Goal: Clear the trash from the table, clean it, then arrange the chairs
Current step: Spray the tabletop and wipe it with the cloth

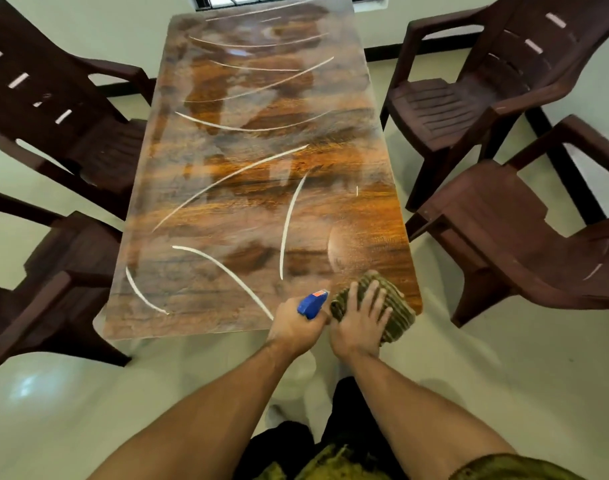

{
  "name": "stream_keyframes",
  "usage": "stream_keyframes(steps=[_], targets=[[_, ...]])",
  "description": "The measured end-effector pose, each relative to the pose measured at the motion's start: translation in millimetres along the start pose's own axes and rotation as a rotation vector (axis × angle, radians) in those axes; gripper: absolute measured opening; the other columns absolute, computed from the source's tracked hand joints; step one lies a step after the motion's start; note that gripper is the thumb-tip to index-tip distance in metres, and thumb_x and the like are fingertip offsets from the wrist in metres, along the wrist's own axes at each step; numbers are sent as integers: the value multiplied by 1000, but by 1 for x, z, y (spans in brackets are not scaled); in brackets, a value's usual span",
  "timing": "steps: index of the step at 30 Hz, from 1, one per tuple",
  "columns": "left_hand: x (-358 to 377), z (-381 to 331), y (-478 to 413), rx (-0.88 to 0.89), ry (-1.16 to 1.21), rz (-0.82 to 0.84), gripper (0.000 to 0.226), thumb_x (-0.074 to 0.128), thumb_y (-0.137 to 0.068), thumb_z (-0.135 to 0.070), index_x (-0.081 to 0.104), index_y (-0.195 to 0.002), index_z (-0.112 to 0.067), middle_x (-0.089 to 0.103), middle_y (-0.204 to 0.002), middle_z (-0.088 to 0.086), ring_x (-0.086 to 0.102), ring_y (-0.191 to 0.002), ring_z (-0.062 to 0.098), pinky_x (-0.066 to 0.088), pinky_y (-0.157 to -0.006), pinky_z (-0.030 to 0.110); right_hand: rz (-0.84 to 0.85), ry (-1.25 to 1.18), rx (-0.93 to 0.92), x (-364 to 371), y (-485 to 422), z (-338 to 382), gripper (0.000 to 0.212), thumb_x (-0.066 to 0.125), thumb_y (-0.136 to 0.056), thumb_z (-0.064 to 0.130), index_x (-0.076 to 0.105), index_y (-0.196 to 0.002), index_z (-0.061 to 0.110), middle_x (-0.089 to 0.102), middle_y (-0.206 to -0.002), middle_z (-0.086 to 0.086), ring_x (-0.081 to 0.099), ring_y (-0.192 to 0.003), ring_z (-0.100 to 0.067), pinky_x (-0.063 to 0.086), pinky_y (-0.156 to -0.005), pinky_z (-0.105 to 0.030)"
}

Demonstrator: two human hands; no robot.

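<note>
On near right corner of glossy wood-grain table, ribbed olive cloth pressed under spread fingers of right hand; just beside, left hand curled round blue plastic sprayer; around, 4 brown slatted chairs, 2 per side.

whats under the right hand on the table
A folded olive cloth lies under the right hand, whose spread fingers press on it at the near right corner of the table. The tabletop beneath the cloth and the part of the cloth under the palm are hidden.
</note>
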State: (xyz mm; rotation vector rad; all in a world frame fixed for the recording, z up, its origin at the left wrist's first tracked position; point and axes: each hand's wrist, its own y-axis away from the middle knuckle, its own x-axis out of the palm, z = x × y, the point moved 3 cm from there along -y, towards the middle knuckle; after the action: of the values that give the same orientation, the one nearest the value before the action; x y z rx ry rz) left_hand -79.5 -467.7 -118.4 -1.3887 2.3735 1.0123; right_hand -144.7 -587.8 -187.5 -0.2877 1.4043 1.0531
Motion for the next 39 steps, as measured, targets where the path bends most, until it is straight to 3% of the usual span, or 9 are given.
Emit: stream_keyframes(steps=[4, 10, 12, 17, 22, 26, 29, 31, 39], targets=[[-20, 31, 12, -44, -47, 20, 34, 63, -82, -30, 44, -60, -11, 37, -50, -4, 33, -49, 19, 31, -51, 33, 46, 136, -508, 1, 18, -3, 85, 42, -91, 45, -8, -158, 30, -22, -163, -4, -17, -153, -26, -11, -122, -48], [-68, 79, 27, -107, -143, -21, 37, 61, -80, -31, 35, -58, -15, 36, -50, -3, 32, -49, 20, 29, -50, 31, -140, -165, 277, -18, -26, 15, 78, 37, -99, 54, 3, -160, 18, -8, -166, -17, -9, -153, -33, -5, -121, -51], [-84, 91, 31, -118, -143, -63, 39, 62, -79, -30, 34, -57, -15, 35, -49, -4, 31, -48, 20, 30, -49, 31, -98, -172, 300, -17, -39, 46, 76, 35, -98, 58, 9, -160, 22, -8, -165, -19, -9, -152, -35, -5, -121, -52], [-112, 107, 35, -106, -126, -92, 35, 56, -67, -40, 39, -56, -12, 40, -49, -1, 35, -49, 23, 35, -48, 34, 84, 233, -506, 26, 3, 128, 76, 37, -99, 54, -2, -159, 30, -25, -162, -13, -24, -149, -30, -12, -119, -52], [-129, 102, 36, -30, -93, -117, 37, 60, -75, -36, 41, -53, -12, 43, -48, 0, 36, -47, 21, 36, -49, 36, 147, 299, -1025, 56, 50, 105, 76, 50, -90, 44, 18, -158, 34, 0, -168, -1, -14, -152, -18, -17, -120, -40], [-144, 119, 34, -62, 19, -117, 45, 64, -80, -44, 57, -67, -1, 56, -56, 16, 46, -49, 19, 50, -52, 47, -62, 201, -422, 8, 10, 37, 65, 25, -103, 56, -1, -158, 35, -14, -165, -2, -11, -153, -22, -14, -121, -40], [-157, 128, 43, -69, 54, -125, 54, 61, -72, -52, 60, -69, 1, 54, -52, 7, 47, -47, 20, 49, -51, 45, -247, -62, 280, -1, -8, 39, 67, 22, -101, 56, 19, -159, 23, 4, -167, -14, 4, -154, -32, 4, -122, -52], [-167, 138, 47, -74, 73, -145, 52, 60, -67, -50, 60, -68, 1, 54, -52, 5, 46, -47, 20, 48, -50, 46, -288, -134, 437, 3, -13, 84, 73, 33, -94, 57, 30, -156, 18, 12, -164, -23, 10, -152, -39, 8, -120, -59], [-212, 160, 49, -88, 79, -254, 31, 70, -77, -34, 64, -70, -5, 56, -52, 5, 47, -49, 19, 49, -52, 46, 192, 414, -948, 81, 53, 247, 74, 38, -98, 51, 4, -160, 27, -17, -165, -8, -19, -152, -25, -9, -122, -52]])
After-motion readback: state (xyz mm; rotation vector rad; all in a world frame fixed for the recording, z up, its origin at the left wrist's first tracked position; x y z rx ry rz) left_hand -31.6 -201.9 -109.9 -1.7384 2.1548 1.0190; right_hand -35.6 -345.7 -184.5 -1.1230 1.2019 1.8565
